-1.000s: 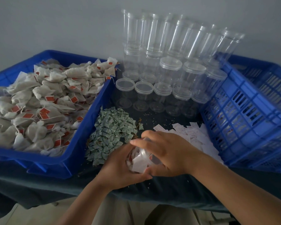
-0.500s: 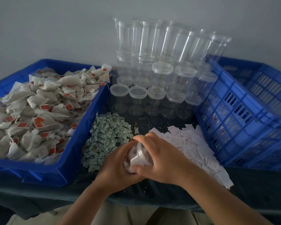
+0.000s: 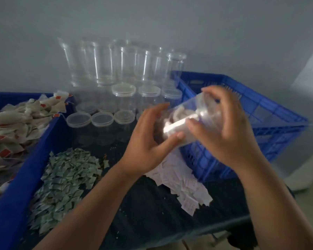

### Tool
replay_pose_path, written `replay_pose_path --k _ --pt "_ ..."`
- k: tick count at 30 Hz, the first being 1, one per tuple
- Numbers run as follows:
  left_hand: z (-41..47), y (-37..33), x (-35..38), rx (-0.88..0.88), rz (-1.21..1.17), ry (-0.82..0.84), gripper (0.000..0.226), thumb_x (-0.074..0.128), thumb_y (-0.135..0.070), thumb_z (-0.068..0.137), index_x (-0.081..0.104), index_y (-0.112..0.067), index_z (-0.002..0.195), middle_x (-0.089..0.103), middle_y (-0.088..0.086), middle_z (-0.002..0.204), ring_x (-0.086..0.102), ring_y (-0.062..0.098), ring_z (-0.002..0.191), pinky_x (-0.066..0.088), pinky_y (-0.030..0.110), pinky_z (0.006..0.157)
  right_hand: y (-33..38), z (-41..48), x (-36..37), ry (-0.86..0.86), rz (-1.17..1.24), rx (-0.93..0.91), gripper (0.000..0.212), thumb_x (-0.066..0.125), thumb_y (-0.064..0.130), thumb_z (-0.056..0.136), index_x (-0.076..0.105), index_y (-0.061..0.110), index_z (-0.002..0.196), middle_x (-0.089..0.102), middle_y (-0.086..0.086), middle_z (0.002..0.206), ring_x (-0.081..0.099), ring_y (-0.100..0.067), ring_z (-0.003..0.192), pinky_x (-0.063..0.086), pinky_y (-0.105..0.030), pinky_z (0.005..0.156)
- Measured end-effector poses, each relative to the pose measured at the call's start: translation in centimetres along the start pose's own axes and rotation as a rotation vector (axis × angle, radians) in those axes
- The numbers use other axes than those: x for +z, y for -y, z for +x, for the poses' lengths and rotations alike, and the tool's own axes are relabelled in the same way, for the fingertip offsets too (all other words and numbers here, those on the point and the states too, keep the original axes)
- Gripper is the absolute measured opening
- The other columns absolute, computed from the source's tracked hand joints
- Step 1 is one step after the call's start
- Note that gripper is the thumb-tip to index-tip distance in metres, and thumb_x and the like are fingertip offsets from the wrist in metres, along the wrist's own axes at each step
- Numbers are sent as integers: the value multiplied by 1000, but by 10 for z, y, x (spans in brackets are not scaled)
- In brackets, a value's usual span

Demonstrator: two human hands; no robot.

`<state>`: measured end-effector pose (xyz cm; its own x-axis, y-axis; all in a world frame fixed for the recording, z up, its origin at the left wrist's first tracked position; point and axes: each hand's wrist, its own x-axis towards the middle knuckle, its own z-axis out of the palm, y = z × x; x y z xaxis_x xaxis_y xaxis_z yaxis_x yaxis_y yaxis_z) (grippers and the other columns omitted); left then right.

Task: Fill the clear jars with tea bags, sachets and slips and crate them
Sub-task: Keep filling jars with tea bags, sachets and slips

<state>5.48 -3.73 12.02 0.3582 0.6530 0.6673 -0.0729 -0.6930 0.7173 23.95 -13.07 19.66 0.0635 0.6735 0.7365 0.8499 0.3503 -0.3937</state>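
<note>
A filled clear jar (image 3: 190, 120), tilted on its side and blurred, hangs in the air at the near left corner of the empty blue crate (image 3: 271, 112). My right hand (image 3: 229, 130) grips its upper end, fingers curled over it. My left hand (image 3: 148, 141) cups the lower end, thumb pressed against the jar. White tea bags and a slip show through the plastic. On the dark table below lie a heap of green sachets (image 3: 67, 175) and a pile of white slips (image 3: 184, 188). At the left a blue crate (image 3: 16, 192) holds tea bags (image 3: 16, 123).
Several empty clear jars (image 3: 123, 98) with lids stand stacked in rows at the back of the table against the grey wall. The table's front edge runs just below the slips.
Both hands have lifted the jar off the table and carried it up and to the right, to the empty crate's corner. The camera has swung right.
</note>
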Motion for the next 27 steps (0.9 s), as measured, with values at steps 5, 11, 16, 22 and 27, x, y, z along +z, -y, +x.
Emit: replay_pose_path --k 5,11,16,22,27 --pt "68 -13 61 -144 48 40 97 85 -49 88 29 -25 164 49 -5 150 58 4 128 62 31 96 -47 58 -68 -195 -186 60 61 69 56 91 55 29 144 52 6 130 48 2 110 33 -1 92" --pt "75 -1 138 269 338 330 66 78 -58 92 62 -19 141 62 -2 141 49 15 138 18 21 126 -137 119 -96 235 -520 421 70 81 64 83 56 28 138 55 -14 133 62 -33 112 48 -37 91" --pt "77 27 165 469 408 96 25 79 -32 96 70 -9 93 61 4 84 58 28 84 45 41 92 -196 123 -72 641 -740 560 84 87 62 80 50 21 143 53 -16 138 65 -30 97 53 -40 82" --pt "79 40 182 507 372 -56 30 80 -32 95 66 -10 80 54 3 77 50 24 78 41 38 80 -227 126 -17 955 -918 649 117 74 68 90 11 7 167 66 -17 140 68 -34 117 58 -44 96" --pt "81 40 186 517 374 -74 24 83 -27 92 69 -10 83 55 4 78 51 26 79 43 39 81 -229 115 0 1207 -664 815 66 67 30 105 36 3 156 68 -20 130 72 -33 105 61 -47 86"
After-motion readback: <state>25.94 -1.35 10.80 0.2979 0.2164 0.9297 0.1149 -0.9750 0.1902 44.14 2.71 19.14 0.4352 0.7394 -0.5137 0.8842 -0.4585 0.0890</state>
